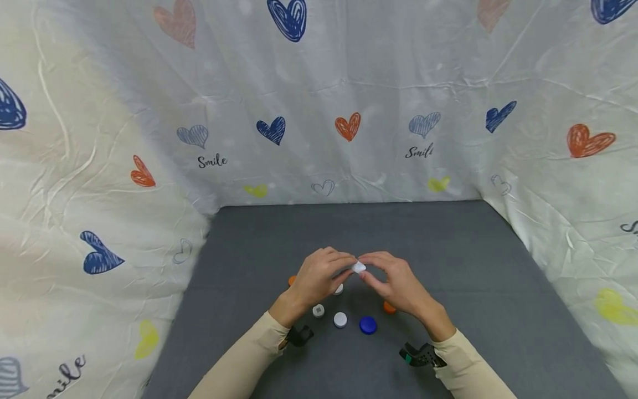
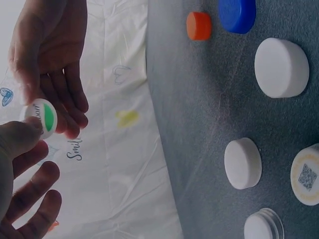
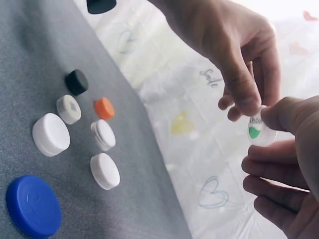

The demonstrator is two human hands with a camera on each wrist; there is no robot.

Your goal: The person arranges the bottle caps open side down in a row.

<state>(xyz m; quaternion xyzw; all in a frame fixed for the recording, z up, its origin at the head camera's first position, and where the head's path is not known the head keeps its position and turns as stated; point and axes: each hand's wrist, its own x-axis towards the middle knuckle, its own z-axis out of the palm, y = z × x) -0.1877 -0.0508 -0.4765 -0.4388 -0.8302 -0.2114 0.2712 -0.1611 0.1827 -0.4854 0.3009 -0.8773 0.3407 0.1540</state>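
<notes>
Up off the table, a small white cap (image 1: pixel 359 267) with a green patch and dark lettering on its face is between the two hands. My left hand (image 1: pixel 319 270) pinches it from the left with thumb and fingers. From the other side, my right hand (image 1: pixel 399 281) pinches it too. The print on the cap (image 2: pixel 49 118) shows in the left wrist view, partly covered by a thumb. Below the hands lie a white cap (image 1: pixel 340 320), a blue cap (image 1: pixel 368 325) and an orange cap (image 1: pixel 390 307).
Near the left forearm lies a pale cap with a printed code (image 1: pixel 318 311). Another orange cap (image 1: pixel 292 280) is partly hidden by the left hand. A black cap (image 3: pixel 77 81) appears in the right wrist view. Heart-printed curtains (image 1: pixel 319 94) enclose the grey table (image 1: pixel 448 238).
</notes>
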